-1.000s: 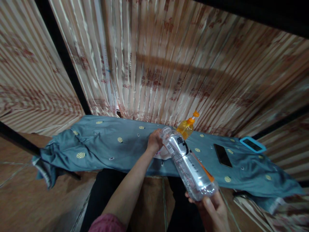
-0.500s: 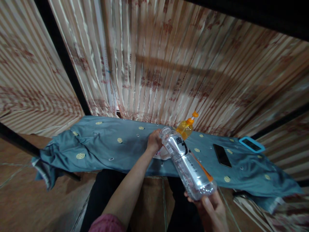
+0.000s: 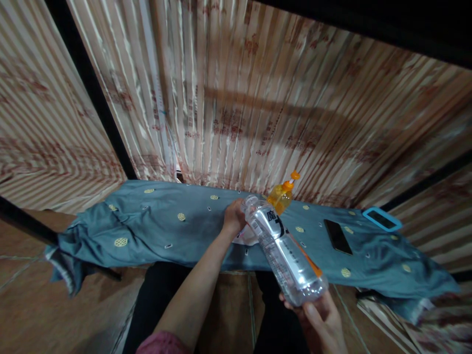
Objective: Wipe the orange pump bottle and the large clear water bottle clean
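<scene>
A clear plastic bottle (image 3: 285, 250) with a silver and orange label lies tilted across my view, its uncapped-looking neck pointing up and left. My right hand (image 3: 319, 314) grips it round the base, thumb on the near side. Up at the neck, my left hand (image 3: 233, 217) is closed against the bottle, with its fingertips partly hidden behind it. Under the bottle and beside my left hand lies a whitish, pink-marked piece (image 3: 246, 237), mostly covered. Just beyond the bottle stands an orange pump bottle (image 3: 280, 196) with yellow-orange liquid.
A blue-grey patterned cloth (image 3: 199, 236) covers the narrow bench or table in front of me. To the right lie a dark phone (image 3: 337, 237) and a blue-framed device (image 3: 382, 220). Striped curtains (image 3: 228, 98) and black poles (image 3: 88, 88) enclose the space.
The view has shifted slightly, so everything sits a little differently in the picture. Both hands keep the same hold on the plastic bottle.
</scene>
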The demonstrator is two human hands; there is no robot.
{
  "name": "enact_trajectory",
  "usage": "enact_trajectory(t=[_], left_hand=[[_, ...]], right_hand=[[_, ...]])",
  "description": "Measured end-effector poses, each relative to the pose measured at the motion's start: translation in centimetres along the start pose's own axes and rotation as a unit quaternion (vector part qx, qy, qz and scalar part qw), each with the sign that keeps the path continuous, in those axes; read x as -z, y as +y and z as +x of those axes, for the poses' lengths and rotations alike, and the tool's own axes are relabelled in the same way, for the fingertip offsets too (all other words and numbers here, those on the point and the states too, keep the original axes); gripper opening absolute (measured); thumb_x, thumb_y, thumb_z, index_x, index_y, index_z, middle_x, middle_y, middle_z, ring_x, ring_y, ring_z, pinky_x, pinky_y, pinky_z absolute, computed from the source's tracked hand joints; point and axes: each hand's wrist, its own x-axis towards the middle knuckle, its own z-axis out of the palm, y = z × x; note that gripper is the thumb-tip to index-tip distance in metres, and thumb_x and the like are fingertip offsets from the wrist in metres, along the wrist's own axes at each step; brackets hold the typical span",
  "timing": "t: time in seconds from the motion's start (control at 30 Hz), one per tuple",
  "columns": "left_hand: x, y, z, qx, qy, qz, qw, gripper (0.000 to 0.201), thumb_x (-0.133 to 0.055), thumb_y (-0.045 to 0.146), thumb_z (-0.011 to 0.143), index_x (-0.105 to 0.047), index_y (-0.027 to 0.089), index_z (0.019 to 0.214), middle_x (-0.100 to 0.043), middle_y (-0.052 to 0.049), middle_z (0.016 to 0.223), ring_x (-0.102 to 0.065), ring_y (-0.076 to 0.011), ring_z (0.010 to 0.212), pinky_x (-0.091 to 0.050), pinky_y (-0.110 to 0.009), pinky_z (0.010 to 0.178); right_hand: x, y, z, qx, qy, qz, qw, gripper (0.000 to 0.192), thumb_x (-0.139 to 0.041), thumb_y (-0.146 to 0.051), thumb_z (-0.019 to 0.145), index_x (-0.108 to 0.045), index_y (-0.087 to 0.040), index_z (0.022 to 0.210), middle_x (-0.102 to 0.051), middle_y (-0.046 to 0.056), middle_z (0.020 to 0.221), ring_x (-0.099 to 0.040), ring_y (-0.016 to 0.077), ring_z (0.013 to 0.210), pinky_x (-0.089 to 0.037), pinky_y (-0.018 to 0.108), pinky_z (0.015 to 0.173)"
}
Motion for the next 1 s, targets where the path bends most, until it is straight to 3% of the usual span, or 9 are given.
enact_trajectory(t=[0.37,0.53,1.0], left_hand=[[-0.2,-0.2,0.1,-0.002,0.004,0.008,1.0,0.022,-0.064,0.036,0.093,-0.07,0.016,0.1,-0.076,-0.013,0.105,-0.07,-0.0259,0.1,-0.053,-0.036,0.092],[-0.2,-0.2,0.1,0.0,0.001,0.006,1.0,0.016,-0.063,0.028,0.092,-0.07,0.017,0.101,-0.076,-0.012,0.106,-0.07,-0.0251,0.102,-0.054,-0.035,0.091],[0.1,0.0,0.2,-0.011,0.001,0.026,1.0,0.03,-0.064,0.043,0.095,-0.071,0.015,0.106,-0.076,-0.014,0.108,-0.07,-0.0287,0.103,-0.054,-0.037,0.092]], right_hand=[[0.5,0.5,0.3,0.005,-0.008,-0.006,1.0,0.056,-0.097,-0.05,0.06,-0.072,-0.024,0.103,-0.083,0.001,0.081,-0.076,0.0171,0.065,-0.06,0.022,0.064],[0.5,0.5,0.3,0.001,-0.007,-0.013,1.0,0.061,-0.097,-0.051,0.059,-0.07,-0.023,0.107,-0.082,0.004,0.079,-0.076,0.0186,0.066,-0.06,0.025,0.065],[0.5,1.2,0.4,0.015,-0.016,-0.006,1.0,0.062,-0.096,-0.046,0.063,-0.067,-0.021,0.113,-0.083,0.004,0.085,-0.078,0.02,0.069,-0.061,0.025,0.064]])
